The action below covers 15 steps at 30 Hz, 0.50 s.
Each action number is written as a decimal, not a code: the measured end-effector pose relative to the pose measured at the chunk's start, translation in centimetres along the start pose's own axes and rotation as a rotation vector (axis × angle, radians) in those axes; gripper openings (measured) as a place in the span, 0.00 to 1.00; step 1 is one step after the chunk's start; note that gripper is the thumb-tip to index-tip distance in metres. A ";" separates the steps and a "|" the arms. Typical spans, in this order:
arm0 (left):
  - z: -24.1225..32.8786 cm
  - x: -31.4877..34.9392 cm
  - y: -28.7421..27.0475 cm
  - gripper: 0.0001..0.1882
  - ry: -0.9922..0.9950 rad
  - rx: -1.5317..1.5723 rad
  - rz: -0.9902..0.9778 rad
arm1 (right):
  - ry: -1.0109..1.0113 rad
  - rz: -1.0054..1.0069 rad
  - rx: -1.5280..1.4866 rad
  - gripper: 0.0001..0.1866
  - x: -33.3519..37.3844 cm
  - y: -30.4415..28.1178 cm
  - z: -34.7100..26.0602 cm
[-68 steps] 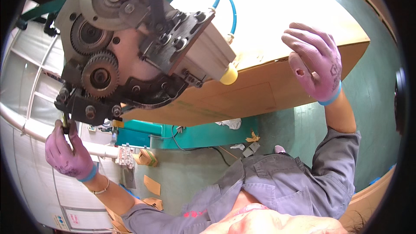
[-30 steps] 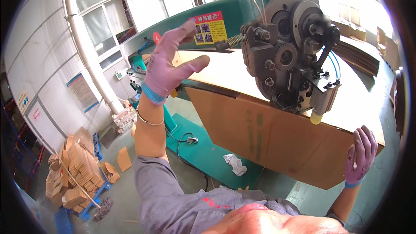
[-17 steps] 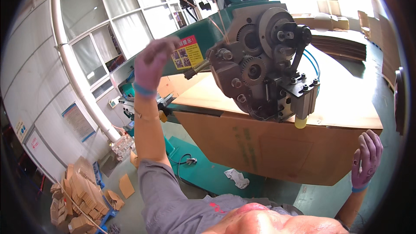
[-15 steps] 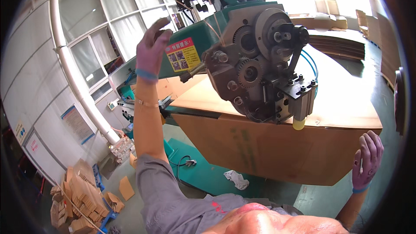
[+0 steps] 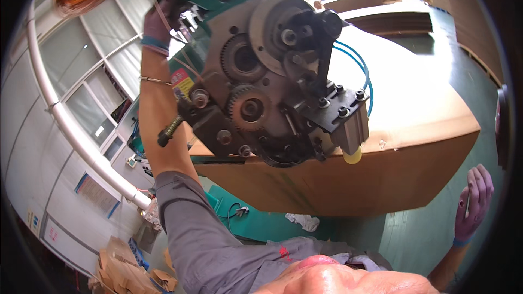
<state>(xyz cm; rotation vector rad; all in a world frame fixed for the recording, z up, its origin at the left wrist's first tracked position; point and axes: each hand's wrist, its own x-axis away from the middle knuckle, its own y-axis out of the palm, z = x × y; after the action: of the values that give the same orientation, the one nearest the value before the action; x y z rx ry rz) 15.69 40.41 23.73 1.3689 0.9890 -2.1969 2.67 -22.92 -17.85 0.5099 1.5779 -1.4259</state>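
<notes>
Snag risk at upper left, where the left hand [image 5: 162, 19] reaches beside a copper-coloured wire [image 5: 158, 10]
Its fingers are too dark to tell any grip; a hasty pull could drag the wire askew, and exposed gears [image 5: 250, 109] on the machine head [image 5: 275, 84], upper centre, could nip fingers if they turned; the right hand [image 5: 475, 201], loosely open, empty, hangs at lower right
</notes>
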 end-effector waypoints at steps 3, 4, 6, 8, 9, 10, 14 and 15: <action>-1.0 -3.5 -4.9 0.14 0.136 -0.450 0.046 | -0.042 0.062 -0.101 0.17 -1.2 0.0 -1.4; -2.5 -5.3 -6.4 0.14 0.153 -0.631 0.035 | -0.052 0.066 -0.123 0.17 -1.7 -0.1 -2.0; -4.4 -9.4 -10.2 0.14 0.160 -0.970 -0.002 | -0.063 0.089 -0.221 0.14 -2.9 0.5 -4.1; -7.0 -12.0 -14.4 0.15 0.050 -0.995 -0.041 | -0.090 0.076 -0.361 0.12 -4.2 1.8 -6.7; -7.5 -12.4 -18.2 0.10 -0.122 -0.541 0.041 | -0.136 0.058 -0.437 0.12 -4.7 2.7 -8.0; -8.6 -10.9 -18.8 0.10 -0.290 -0.271 0.106 | -0.166 0.031 -0.483 0.12 -4.8 3.1 -9.2; -8.5 -0.4 -17.1 0.14 -0.640 0.216 0.274 | -0.217 -0.066 -0.733 0.10 -3.4 4.4 -13.9; -7.8 4.7 -16.7 0.12 -0.594 0.179 0.328 | -0.235 -0.102 -0.824 0.10 -3.0 4.8 -15.0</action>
<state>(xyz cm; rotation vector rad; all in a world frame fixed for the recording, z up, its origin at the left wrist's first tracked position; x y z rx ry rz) 7.98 57.73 23.53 0.7786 0.3344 -2.2562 2.79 -6.99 -19.43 -0.2204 1.8297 -0.7508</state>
